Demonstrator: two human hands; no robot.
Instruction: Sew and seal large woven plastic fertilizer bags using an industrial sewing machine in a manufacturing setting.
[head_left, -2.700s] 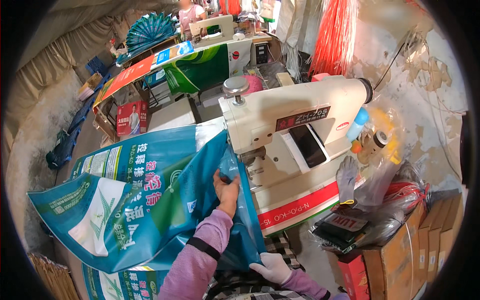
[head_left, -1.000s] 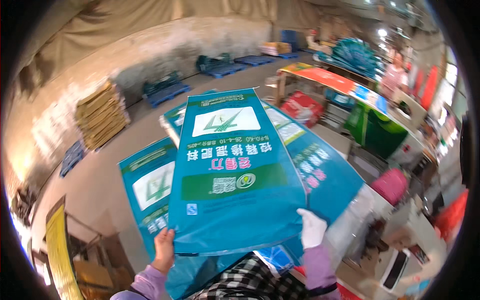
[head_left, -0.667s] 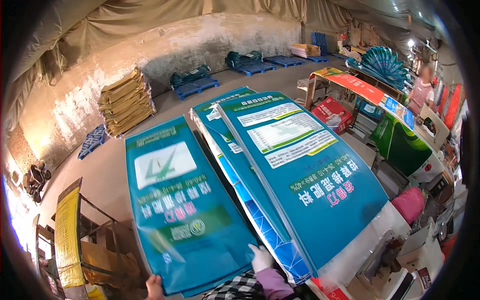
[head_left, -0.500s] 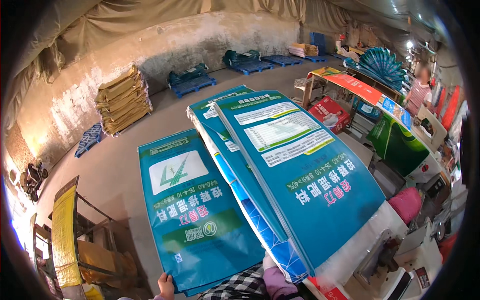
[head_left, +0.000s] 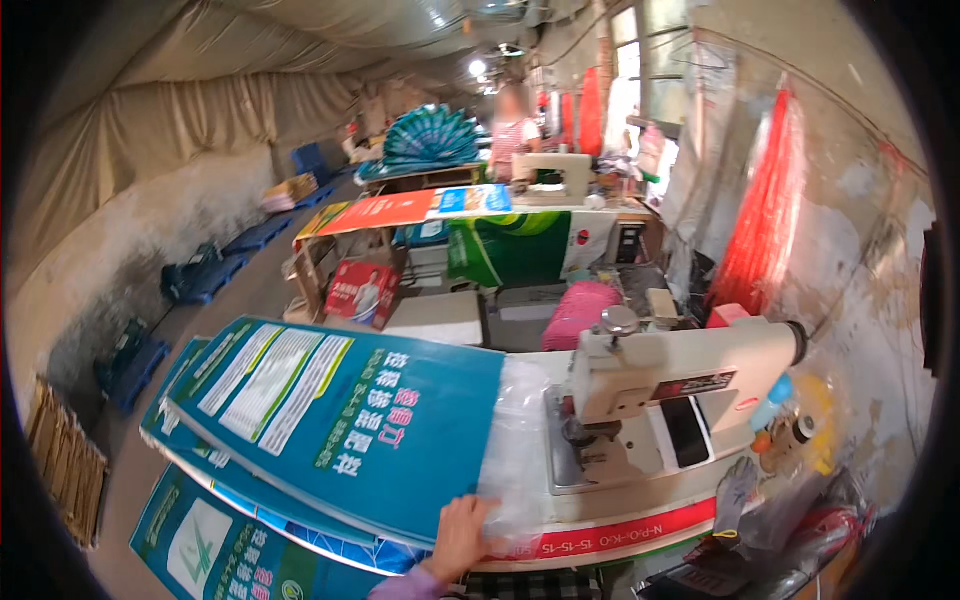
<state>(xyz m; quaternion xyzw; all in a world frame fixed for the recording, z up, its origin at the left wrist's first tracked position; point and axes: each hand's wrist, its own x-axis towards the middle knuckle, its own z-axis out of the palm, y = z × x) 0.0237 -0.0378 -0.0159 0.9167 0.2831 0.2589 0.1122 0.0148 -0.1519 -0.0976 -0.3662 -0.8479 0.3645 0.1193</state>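
Note:
My left hand point(head_left: 462, 535), in a purple sleeve, reaches in from the lower edge. It rests at the near right corner of a thick stack of teal printed sacks point(head_left: 430, 400), where clear plastic sheeting point(head_left: 515, 460) covers the table. Its fingers look stretched out and apart, with nothing plainly gripped. Below and left of the stack, another teal sack point(head_left: 195, 540) hangs lower, its near end cut off by the picture's edge. To the right of the hand stands a cream sewing machine point(head_left: 660, 375), with a dark phone point(head_left: 686, 432) on its bed. My right hand is out of sight.
Ahead, a pink bundle point(head_left: 582, 312) lies by a second table with an orange cover point(head_left: 385, 210). Beyond it are another sewing machine point(head_left: 552, 172), fanned teal sacks point(head_left: 432, 138) and a person point(head_left: 512, 135). Red strands point(head_left: 762, 215) hang at right. Brown stacked sacks point(head_left: 65, 455) stand left.
My view has swung right, bringing the sewing machine fully in. My left hand has left the lower sack's edge and is now at the stack's corner. My right hand has gone out of view.

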